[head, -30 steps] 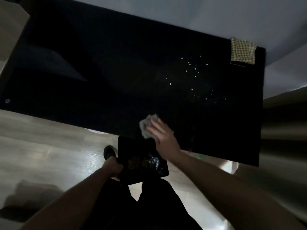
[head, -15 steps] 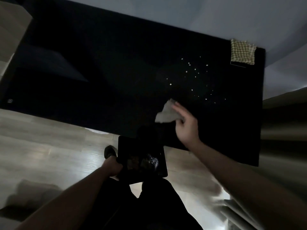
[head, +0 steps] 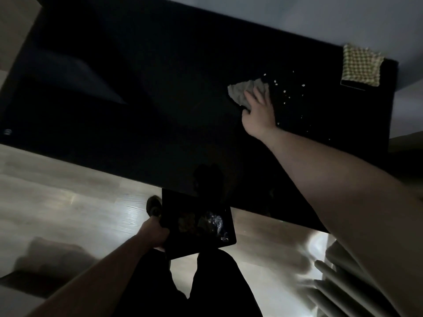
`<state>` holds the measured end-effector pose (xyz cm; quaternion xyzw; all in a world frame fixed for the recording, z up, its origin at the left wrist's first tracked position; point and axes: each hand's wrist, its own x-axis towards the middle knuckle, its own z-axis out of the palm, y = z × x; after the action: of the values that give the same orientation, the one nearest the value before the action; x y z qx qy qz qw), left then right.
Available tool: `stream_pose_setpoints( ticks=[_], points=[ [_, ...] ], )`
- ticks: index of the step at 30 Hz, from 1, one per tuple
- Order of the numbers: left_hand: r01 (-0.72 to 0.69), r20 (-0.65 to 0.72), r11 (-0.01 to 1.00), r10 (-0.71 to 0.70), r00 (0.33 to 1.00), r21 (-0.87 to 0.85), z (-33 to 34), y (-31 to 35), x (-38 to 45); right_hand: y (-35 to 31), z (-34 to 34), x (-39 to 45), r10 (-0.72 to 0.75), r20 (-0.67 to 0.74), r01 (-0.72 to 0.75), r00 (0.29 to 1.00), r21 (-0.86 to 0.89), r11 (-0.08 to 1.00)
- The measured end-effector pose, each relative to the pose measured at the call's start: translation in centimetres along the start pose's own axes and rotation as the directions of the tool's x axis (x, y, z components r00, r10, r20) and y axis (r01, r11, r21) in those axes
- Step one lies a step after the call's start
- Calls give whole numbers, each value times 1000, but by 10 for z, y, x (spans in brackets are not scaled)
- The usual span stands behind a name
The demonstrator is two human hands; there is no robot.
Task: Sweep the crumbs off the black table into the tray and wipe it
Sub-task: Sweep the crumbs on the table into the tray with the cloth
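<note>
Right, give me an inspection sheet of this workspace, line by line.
Surface: black table, dark and glossy.
Job's things: crumbs scattered near the far right corner; crumpled cloth beside them; black tray at the near edge, debris inside.
Clutter: checkered pad on the far right corner.
Grippers: right hand presses the cloth; left hand grips the tray.
Cables: nothing seen.
Surroundings: pale wood floor.

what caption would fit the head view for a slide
Right hand presses a cloth beside crumbs on the black table; left hand holds the tray.
</note>
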<state>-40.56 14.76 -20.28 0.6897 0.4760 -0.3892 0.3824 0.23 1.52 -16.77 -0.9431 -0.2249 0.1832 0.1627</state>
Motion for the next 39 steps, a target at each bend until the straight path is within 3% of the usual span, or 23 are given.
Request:
stream_pose_setpoints(
  ticks=[4,7,13,16,20,23,28,31,35,39],
  points=[
    [15,-2,1000,-15,1000,-5,0,4,-4,1,30,-72,-261,-96,266,961,50,963],
    [9,-11,1000,-9,1000,-10,-1,9,-10,-5,54,-144,-359,-61,364,931,154,918],
    [31,-31,999,-30,999,16,-3,17,-20,-20,78,-261,-442,97,358,892,447,820],
    [24,-20,999,-23,1000,26,-3,16,-22,-21,69,-275,-362,124,248,924,525,814],
    [17,-8,999,-17,1000,44,-3,15,-24,-22,40,-234,-182,27,132,983,588,798],
    [-1,-12,999,1,1000,49,-3,12,-23,-28,10,-173,-104,-96,140,990,553,821],
    [0,-13,1000,0,1000,-10,-5,12,-25,-47,-20,-60,20,-154,54,988,462,885],
    [-1,-16,1000,0,1000,-25,-4,11,-24,-61,-25,-9,19,-117,28,993,389,921],
    [3,-19,999,-3,1000,-32,-2,6,-17,-66,-4,23,55,43,-61,998,134,989],
    [-9,3,999,9,1000,-34,-4,4,-14,-64,34,-7,-43,-87,49,995,74,996]
  ],
)
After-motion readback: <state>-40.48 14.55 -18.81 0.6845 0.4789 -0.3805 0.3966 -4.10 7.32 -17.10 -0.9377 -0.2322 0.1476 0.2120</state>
